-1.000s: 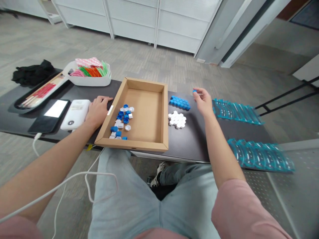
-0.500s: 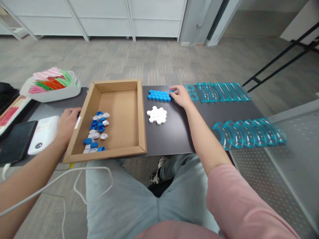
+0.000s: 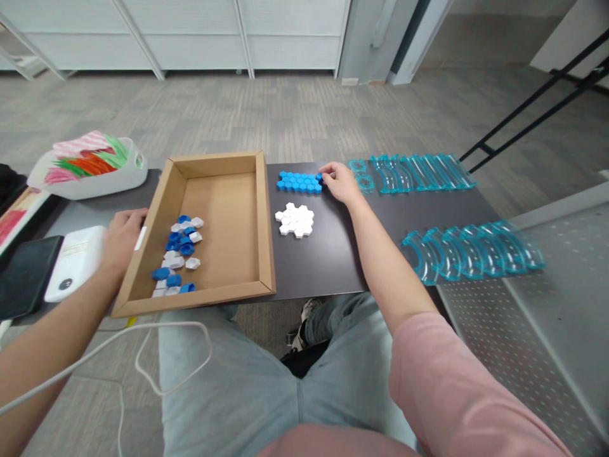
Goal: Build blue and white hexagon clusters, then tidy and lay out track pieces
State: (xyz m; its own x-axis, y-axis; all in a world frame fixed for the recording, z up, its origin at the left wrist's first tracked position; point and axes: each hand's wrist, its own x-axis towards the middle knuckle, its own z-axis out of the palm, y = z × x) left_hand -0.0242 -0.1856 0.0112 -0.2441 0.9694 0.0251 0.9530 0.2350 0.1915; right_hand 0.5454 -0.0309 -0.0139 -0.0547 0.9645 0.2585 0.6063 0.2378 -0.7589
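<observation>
Between the thumb and fingers of my right hand (image 3: pixel 340 182) is a blue hexagonal piece (image 3: pixel 319 176), at the right end of a flat block of blue hexagonal pieces (image 3: pixel 299 183) laid in rows. Just in front of that block lies a cluster of white hexagonal pieces (image 3: pixel 295 220), fitted side by side. My left hand (image 3: pixel 122 236) rests on the table against the outer left wall of a shallow cardboard box (image 3: pixel 265 222), fingers loosely extended and holding nothing visible. Inside the box, loose blue and white pieces (image 3: pixel 174 262) lie scattered along the left side.
Clear teal plastic pieces stand in a back row (image 3: pixel 423 173) and a front row (image 3: pixel 473 252) on the right. At the left are a white basket (image 3: pixel 90 184) of colourful strips, a white device (image 3: pixel 76 263) and a black tablet-like slab (image 3: pixel 28 273). A white cable (image 3: pixel 157 324) crosses near my lap.
My right hand has brought the blue piece down against the right end of the blue block. The view has shifted slightly. My left hand stays beside the box.
</observation>
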